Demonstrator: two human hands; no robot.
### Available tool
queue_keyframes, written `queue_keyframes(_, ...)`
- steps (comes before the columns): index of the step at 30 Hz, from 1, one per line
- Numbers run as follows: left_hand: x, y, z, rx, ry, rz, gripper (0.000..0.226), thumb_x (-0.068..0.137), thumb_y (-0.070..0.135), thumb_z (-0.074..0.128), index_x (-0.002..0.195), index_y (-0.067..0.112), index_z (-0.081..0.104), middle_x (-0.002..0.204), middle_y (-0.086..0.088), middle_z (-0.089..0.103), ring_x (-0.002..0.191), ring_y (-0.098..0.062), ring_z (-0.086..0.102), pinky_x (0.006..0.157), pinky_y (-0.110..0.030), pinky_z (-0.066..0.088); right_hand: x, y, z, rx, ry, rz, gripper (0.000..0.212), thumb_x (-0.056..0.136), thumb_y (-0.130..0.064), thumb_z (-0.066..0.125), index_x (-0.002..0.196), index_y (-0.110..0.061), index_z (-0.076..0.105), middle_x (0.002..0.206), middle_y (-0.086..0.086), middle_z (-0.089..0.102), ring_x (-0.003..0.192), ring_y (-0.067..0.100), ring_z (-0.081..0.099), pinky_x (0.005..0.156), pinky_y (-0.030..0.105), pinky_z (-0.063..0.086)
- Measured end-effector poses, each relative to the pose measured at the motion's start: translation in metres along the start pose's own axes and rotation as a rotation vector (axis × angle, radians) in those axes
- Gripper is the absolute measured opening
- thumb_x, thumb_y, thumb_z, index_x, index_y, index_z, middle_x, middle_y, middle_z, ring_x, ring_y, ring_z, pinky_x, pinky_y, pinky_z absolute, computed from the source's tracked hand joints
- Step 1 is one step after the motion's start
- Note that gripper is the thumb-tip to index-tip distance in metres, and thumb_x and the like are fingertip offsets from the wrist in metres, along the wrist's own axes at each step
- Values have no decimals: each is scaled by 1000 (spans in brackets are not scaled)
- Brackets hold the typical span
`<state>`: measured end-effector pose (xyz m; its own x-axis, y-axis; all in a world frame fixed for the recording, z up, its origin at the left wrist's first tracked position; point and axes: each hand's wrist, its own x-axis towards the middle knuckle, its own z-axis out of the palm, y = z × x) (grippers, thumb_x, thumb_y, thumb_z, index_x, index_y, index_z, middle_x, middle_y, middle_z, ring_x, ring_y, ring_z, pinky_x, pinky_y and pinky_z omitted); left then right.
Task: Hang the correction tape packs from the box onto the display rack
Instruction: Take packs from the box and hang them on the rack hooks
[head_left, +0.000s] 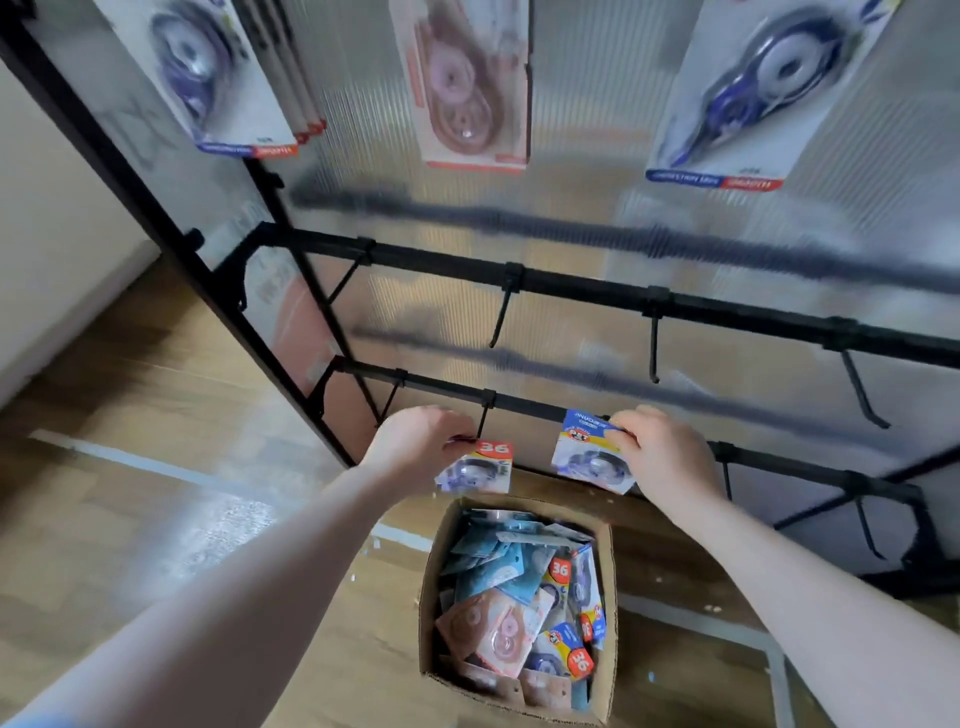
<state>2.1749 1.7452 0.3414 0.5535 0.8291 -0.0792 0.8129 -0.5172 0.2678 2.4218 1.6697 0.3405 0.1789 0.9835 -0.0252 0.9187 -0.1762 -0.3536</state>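
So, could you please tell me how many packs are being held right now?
2: a blue-and-white correction tape pack in the left hand, another in the right hand.

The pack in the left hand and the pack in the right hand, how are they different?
The left-hand pack shows a red corner with "36"; the right-hand pack shows a blue top. The left hand holds its pack at a hook on the bottom rail; the right hand holds its pack further right along that rail. The left-hand pack looks smaller and sits lower. Both are small correction tape packs held above the box.
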Motion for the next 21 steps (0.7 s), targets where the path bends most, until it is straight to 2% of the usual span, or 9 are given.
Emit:
queue_keyframes(6, -11, 17, -65, -3, 69, 27, 20, 92, 33, 54, 103, 23, 67, 99, 5, 67, 88, -16, 60, 61, -23, 33, -11, -25, -57, 12, 67, -12, 26, 97, -30, 46, 111, -16, 63, 104, -1, 62, 85, 13, 55, 50, 14, 22)
queue_keyframes(10, -16, 30, -110, 34, 120, 59, 20, 92, 33, 53, 103, 23, 67, 100, 4, 68, 90, -17, 60, 62, -23, 35, -16, -40, -99, 16, 104, 8, 26, 97, -30, 46, 109, -17, 64, 104, 0, 63, 81, 16, 55, 50, 21, 27)
queue_keyframes(15, -17, 46, -167, 57, 141, 63, 20, 91, 34, 54, 104, 25, 66, 100, 5, 68, 92, -19, 60, 67, -26, 40, -24, -54, -151, 6, 170, -5, 23, 95, -32, 51, 104, -16, 66, 100, -1, 63, 77, 14, 53, 50, 20, 27)
queue_keyframes(19, -16, 59, -206, 57, 172, 73, 18, 91, 32, 54, 100, 24, 66, 98, 6, 67, 91, -19, 60, 65, -26, 38, -23, -58, -192, 43, 212, -7, 20, 94, -28, 53, 93, -12, 66, 84, -2, 56, 76, 17, 51, 58, 29, 30)
queue_keyframes(21, -14, 68, -224, 78, 189, 85, 18, 91, 33, 54, 100, 24, 67, 97, 7, 67, 89, -18, 59, 64, -26, 39, -21, -58, -210, 15, 218, -39, 21, 94, -28, 52, 93, -11, 64, 86, -1, 57, 79, 19, 55, 59, 29, 34)
